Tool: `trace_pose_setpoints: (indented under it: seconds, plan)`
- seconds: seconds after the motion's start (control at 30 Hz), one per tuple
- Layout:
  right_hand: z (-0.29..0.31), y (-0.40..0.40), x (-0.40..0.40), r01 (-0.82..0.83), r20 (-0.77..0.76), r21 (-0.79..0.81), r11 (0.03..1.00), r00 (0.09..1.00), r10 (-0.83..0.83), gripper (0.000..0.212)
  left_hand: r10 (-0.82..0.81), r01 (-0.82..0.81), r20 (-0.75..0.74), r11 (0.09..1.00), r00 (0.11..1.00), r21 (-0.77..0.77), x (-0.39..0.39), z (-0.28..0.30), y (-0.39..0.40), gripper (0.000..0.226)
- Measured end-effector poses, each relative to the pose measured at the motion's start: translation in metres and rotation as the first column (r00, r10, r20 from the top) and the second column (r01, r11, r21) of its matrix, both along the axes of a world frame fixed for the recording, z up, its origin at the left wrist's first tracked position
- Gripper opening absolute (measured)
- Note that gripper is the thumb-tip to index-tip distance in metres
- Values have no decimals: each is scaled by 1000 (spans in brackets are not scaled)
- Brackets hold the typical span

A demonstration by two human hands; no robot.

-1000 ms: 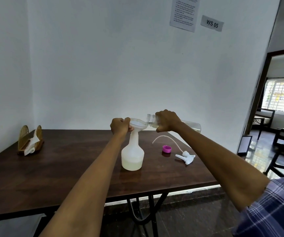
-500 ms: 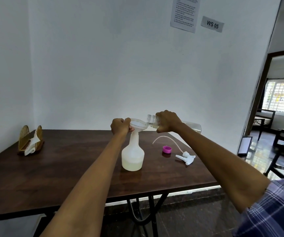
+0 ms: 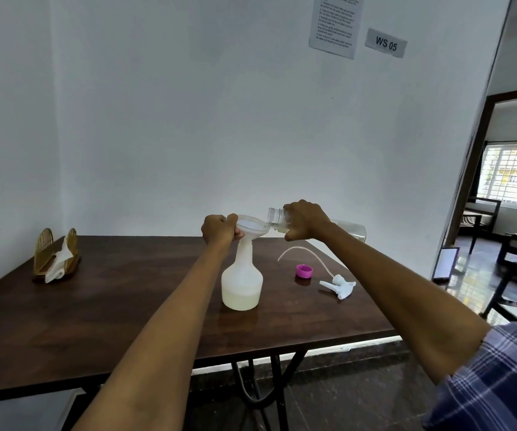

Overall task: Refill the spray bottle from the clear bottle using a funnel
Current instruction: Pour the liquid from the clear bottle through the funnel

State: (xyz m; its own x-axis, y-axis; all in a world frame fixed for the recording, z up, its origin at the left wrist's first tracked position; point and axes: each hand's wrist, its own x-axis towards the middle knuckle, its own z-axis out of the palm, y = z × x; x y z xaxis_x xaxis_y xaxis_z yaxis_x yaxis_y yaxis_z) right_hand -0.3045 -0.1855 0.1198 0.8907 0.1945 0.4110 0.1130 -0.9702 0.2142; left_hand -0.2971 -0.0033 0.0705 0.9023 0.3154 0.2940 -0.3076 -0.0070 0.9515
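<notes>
- At frame centre I see the spray bottle (image 3: 242, 281) standing upright on the wooden table (image 3: 101, 318), milky liquid filling its lower part, a white funnel (image 3: 249, 227) seated in its neck.
- My left hand (image 3: 219, 233) is closed around the funnel's left rim, steadying it.
- My right hand (image 3: 305, 220) is wrapped around the neck end of the clear bottle (image 3: 349, 230), which lies almost level, its open mouth at the funnel's right edge.
- I judge the clear bottle to be thin, squeezable plastic: grip it firmly near the shoulder, not mid-body, or it will buckle and surge.
- The spray bottle looks light and narrow-necked, so it probably tips easily; holding at the funnel makes sense.
- Right of centre, the pink cap (image 3: 304, 271) and the trigger head (image 3: 339, 285) with its tube lie on the table.
</notes>
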Motion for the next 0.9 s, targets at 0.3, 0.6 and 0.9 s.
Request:
trace_pose_setpoints:
  seconds: [0.3, 0.6, 0.9]
  plan:
    - [-1, -3, 6, -17, 8, -5, 1000, 1000, 17, 33, 4, -4, -6, 1000, 1000, 11, -3, 1, 1, 32]
    - [1, -4, 5, -15, 23, -32, 999, 1000, 16, 33, 7, -7, 0, 1000, 1000, 3, -2, 1, 0, 34]
    - [0, -5, 7, -25, 32, -32, 999, 999, 26, 33, -6, 6, 10, 1000, 1000, -8, 0, -1, -1, 31]
